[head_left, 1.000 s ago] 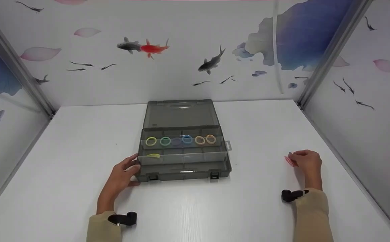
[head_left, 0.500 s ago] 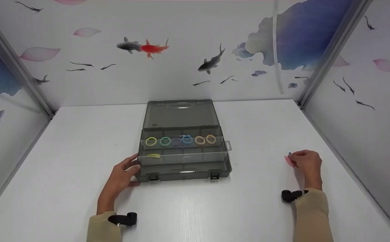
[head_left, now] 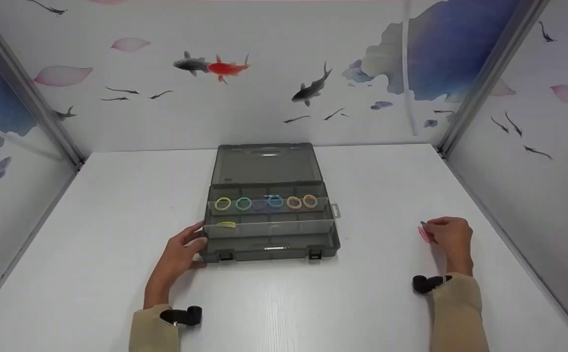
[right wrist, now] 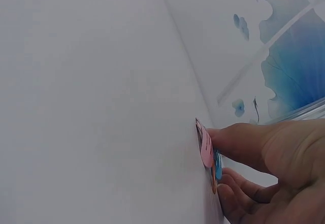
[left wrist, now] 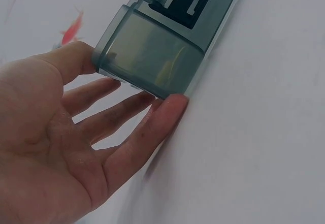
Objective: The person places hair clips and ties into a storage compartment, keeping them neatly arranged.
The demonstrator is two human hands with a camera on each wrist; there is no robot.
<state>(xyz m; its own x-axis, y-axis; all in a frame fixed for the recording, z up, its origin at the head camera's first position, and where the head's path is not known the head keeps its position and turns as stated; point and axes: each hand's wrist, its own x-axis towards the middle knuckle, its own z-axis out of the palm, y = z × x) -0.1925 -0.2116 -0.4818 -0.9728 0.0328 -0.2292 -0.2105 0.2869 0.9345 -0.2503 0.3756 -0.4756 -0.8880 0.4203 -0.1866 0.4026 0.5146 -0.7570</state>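
Note:
My left hand [head_left: 178, 254] rests against the left end of an open dark translucent organizer box [head_left: 270, 254]. In the left wrist view its fingers are mostly straight, with thumb and fingertips touching the box's end wall [left wrist: 147, 51]. Over at the right, my right hand [head_left: 452, 239] pinches a few small hair clips low over the white table. A pink clip [right wrist: 206, 149] is in front, with a blue clip [right wrist: 218, 165] and an orange clip [right wrist: 214, 181] partly hidden behind it. In the box, a yellow clip [head_left: 226, 224] lies in the middle row, at the left.
Several coloured hair ties, among them a green hair tie [head_left: 243, 204] and a blue hair tie [head_left: 275, 201], line the box's back row. The lid [head_left: 267, 164] is folded back toward the rear wall [head_left: 259, 117]. A grey latch tab [head_left: 336, 210] juts from the box's right side.
The head view has shifted slightly. Both hands and the box keep their places; a little more of the blue clip shows at my right fingertips than one second ago.

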